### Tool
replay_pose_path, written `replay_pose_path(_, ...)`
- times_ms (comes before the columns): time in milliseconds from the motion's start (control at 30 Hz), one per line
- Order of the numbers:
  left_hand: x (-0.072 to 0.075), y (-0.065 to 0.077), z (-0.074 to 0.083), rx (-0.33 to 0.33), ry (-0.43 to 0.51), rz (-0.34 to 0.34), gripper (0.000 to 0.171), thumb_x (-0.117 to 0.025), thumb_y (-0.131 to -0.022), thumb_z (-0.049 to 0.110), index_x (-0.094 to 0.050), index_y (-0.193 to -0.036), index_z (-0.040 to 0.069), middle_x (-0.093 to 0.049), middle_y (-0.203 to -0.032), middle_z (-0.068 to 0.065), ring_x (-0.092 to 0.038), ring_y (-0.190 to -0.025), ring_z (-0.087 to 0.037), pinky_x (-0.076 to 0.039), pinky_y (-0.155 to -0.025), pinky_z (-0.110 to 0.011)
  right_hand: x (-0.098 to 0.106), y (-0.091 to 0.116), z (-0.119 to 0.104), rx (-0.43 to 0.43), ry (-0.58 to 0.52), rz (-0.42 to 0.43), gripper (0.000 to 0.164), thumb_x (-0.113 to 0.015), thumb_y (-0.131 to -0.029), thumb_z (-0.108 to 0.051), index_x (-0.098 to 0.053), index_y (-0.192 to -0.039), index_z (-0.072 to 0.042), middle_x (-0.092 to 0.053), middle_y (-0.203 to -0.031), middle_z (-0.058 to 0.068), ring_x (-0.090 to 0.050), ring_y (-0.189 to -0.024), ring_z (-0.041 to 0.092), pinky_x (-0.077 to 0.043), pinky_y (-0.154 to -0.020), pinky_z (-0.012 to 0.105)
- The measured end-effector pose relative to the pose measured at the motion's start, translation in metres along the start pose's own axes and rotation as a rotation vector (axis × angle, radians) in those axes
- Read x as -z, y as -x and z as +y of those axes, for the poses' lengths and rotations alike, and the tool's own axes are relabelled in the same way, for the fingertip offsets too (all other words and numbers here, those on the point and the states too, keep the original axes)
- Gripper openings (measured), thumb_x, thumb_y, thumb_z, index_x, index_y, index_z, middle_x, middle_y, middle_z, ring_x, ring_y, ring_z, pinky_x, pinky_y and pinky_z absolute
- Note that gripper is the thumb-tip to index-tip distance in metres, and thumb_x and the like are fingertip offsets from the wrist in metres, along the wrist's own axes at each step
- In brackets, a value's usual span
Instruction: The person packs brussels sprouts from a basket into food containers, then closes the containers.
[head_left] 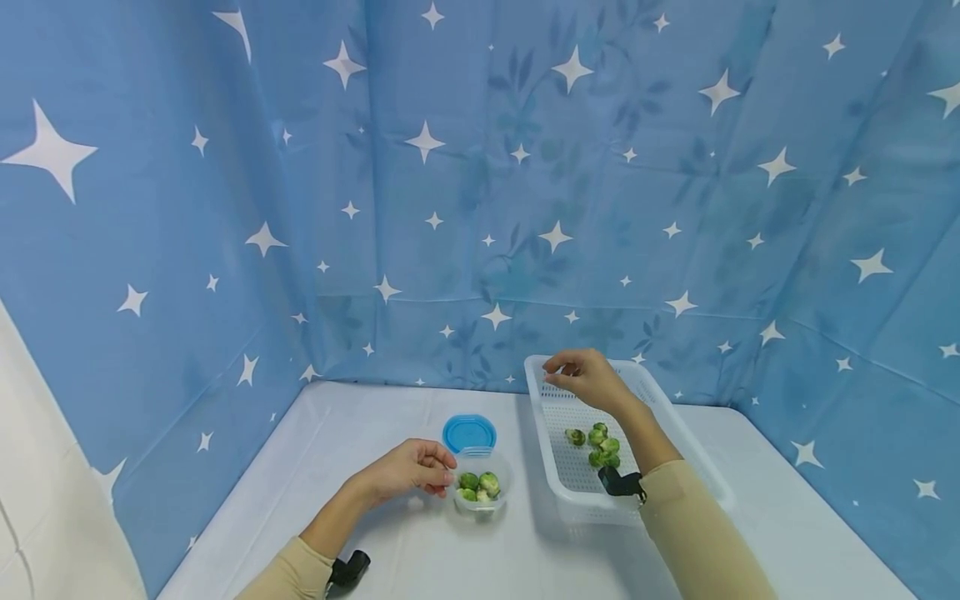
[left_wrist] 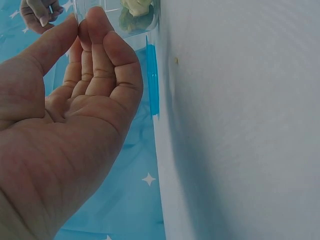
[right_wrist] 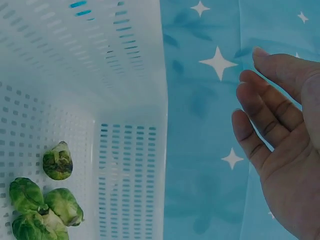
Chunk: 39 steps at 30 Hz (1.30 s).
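Observation:
At its left side, my left hand (head_left: 408, 469) pinches the rim of a small clear plastic container (head_left: 480, 505) between thumb and fingers. Several Brussels sprouts (head_left: 489, 483) lie inside it. Over the far left part of a white perforated basket (head_left: 549, 454) hovers my right hand (head_left: 592, 379), fingers loosely bent and nothing in them. Several more Brussels sprouts (head_left: 609, 447) are on the basket floor; in the right wrist view one browned sprout (right_wrist: 58, 161) sits apart from a green cluster (right_wrist: 42, 212).
A round blue lid (head_left: 469, 434) lies on the white-covered table (head_left: 397, 558) just behind the container. The basket stands to the right, its walls rising above the table. A blue star-patterned curtain (head_left: 465, 192) encloses the back and sides.

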<state>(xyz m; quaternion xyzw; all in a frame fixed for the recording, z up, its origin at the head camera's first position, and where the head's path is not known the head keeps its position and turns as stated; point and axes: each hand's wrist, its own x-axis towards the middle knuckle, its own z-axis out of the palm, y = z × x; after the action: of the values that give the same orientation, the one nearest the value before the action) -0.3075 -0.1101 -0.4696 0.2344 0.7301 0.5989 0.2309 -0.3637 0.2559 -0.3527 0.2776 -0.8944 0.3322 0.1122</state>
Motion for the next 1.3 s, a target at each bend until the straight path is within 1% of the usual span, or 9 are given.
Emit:
replay_pose_path(200, 0.000, 0.001, 0.001, -0.002, -0.005, 0.001, 0.035, -0.071, -0.100, 0.015, -0.061, -0.122, -0.010, -0.070, -0.104, -0.031, -0.072, -0.082, -0.019, -0.059, -0.076, -0.036, -0.002, 0.000, 0.010, -0.052, -0.015, -0.007, 0.019, -0.073, -0.099, -0.014, -0.078, -0.115, -0.007, -0.075, -0.113, 0.013, -0.067, -0.090, 0.022, -0.057, -0.073, 0.037)
replay_pose_path(300, -0.001, 0.001, 0.002, -0.001, -0.006, 0.000, 0.035, -0.071, -0.100, 0.015, -0.061, -0.122, -0.009, -0.070, -0.104, -0.031, -0.072, -0.082, -0.019, -0.059, -0.076, -0.035, -0.006, 0.000, 0.018, -0.088, -0.001, -0.017, 0.019, -0.072, -0.099, -0.013, -0.077, -0.115, -0.007, -0.074, -0.116, 0.016, -0.066, -0.092, 0.023, -0.056, -0.074, 0.037)
replay_pose_path(467, -0.001, 0.001, 0.003, -0.002, -0.011, -0.002, 0.034, -0.071, -0.100, 0.015, -0.061, -0.123, -0.009, -0.070, -0.104, -0.030, -0.072, -0.083, -0.019, -0.060, -0.077, -0.036, -0.011, 0.003, 0.032, -0.123, 0.029, -0.036, 0.017, -0.072, -0.099, -0.012, -0.077, -0.115, -0.008, -0.073, -0.117, 0.015, -0.064, -0.092, 0.022, -0.055, -0.072, 0.035)
replay_pose_path(633, 0.000, 0.001, 0.005, -0.005, -0.016, 0.001, 0.032, -0.070, -0.100, 0.014, -0.062, -0.122, -0.008, -0.071, -0.103, -0.027, -0.071, -0.082, -0.019, -0.059, -0.077, -0.037, -0.014, 0.004, 0.038, -0.147, 0.027, -0.042, 0.019, -0.072, -0.099, -0.014, -0.077, -0.116, -0.007, -0.073, -0.117, 0.014, -0.063, -0.092, 0.022, -0.054, -0.072, 0.036)
replay_pose_path(867, -0.001, 0.003, 0.004, -0.004, -0.012, -0.001, 0.033, -0.070, -0.100, 0.014, -0.062, -0.122, -0.009, -0.069, -0.105, -0.032, -0.071, -0.082, -0.019, -0.059, -0.076, -0.036, -0.019, 0.007, 0.046, -0.170, 0.029, -0.062, 0.024, -0.073, -0.098, -0.012, -0.075, -0.118, -0.001, -0.074, -0.116, 0.015, -0.064, -0.092, 0.025, -0.054, -0.072, 0.036)
replay_pose_path(967, -0.001, 0.003, 0.004, -0.003, -0.012, 0.002, 0.033, -0.070, -0.100, 0.014, -0.061, -0.122, -0.009, -0.069, -0.104, -0.032, -0.071, -0.081, -0.018, -0.059, -0.076, -0.035, -0.019, 0.008, 0.049, -0.190, 0.031, -0.072, 0.026, -0.073, -0.097, -0.012, -0.075, -0.120, 0.001, -0.074, -0.115, 0.014, -0.064, -0.091, 0.024, -0.053, -0.071, 0.035)
replay_pose_path(1167, -0.002, 0.002, 0.004, -0.004, -0.012, 0.002, 0.032, -0.069, -0.100, 0.012, -0.061, -0.122, -0.010, -0.069, -0.104, -0.032, -0.071, -0.081, -0.018, -0.059, -0.075, -0.034, -0.020, 0.010, 0.051, -0.225, 0.049, -0.082, 0.025, -0.075, -0.096, -0.012, -0.076, -0.118, -0.002, -0.074, -0.112, 0.012, -0.062, -0.088, 0.018, -0.052, -0.069, 0.035)
replay_pose_path(1300, -0.002, 0.002, 0.003, -0.006, -0.010, 0.002, 0.032, -0.069, -0.100, 0.011, -0.061, -0.122, -0.011, -0.069, -0.104, -0.032, -0.071, -0.081, -0.017, -0.059, -0.075, -0.034, -0.020, 0.013, 0.051, -0.257, 0.058, -0.095, 0.021, -0.077, -0.094, -0.012, -0.078, -0.114, -0.005, -0.074, -0.105, 0.010, -0.062, -0.083, 0.018, -0.051, -0.067, 0.034)
